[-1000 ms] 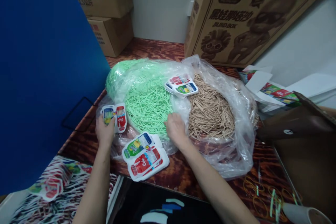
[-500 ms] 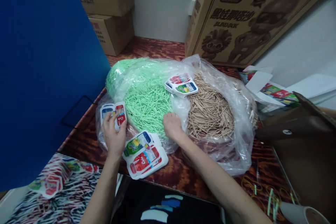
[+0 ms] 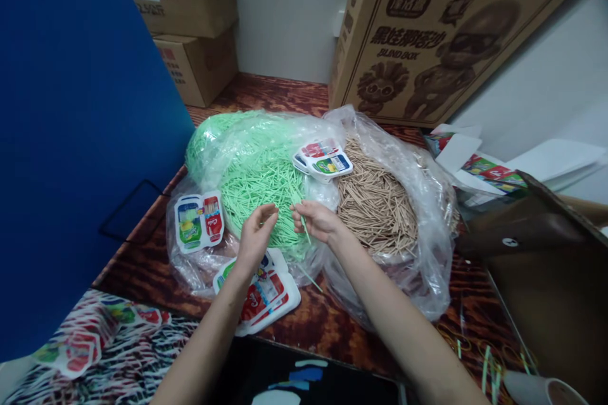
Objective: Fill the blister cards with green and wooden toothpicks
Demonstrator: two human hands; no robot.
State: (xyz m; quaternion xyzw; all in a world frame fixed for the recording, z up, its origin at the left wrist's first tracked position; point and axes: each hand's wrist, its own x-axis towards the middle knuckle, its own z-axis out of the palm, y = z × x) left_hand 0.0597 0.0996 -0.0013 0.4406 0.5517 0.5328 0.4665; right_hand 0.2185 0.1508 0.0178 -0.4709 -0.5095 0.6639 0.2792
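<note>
1. Head view, as I watch from nearby: both hands now meet above the front of the green stick pile (image 3: 259,180), near each other but apart.
2. Since a moment ago, the left hand (image 3: 259,231) has come away from the printed card (image 3: 199,221) at the left. Its fingers are loosely curled, a gap between them and the thumb, and I see nothing in them.
3. The right hand (image 3: 313,220) has lifted out of the pile. Its fingers are closed in a pinch on a green stick (image 3: 305,231); whether it has more than one, I cannot tell.
4. One stray stick (image 3: 311,280) now lies across the edge of the clear plastic, in front of the hands; it wasn't showing earlier.
5. That card lies flat on the plastic, untouched, so I judge the work has passed from card to sticks.
6. The larger card stack (image 3: 275,294) sits partly behind the left forearm; more cards (image 3: 323,159) rest between the green pile and the brown sticks (image 3: 377,202).
</note>
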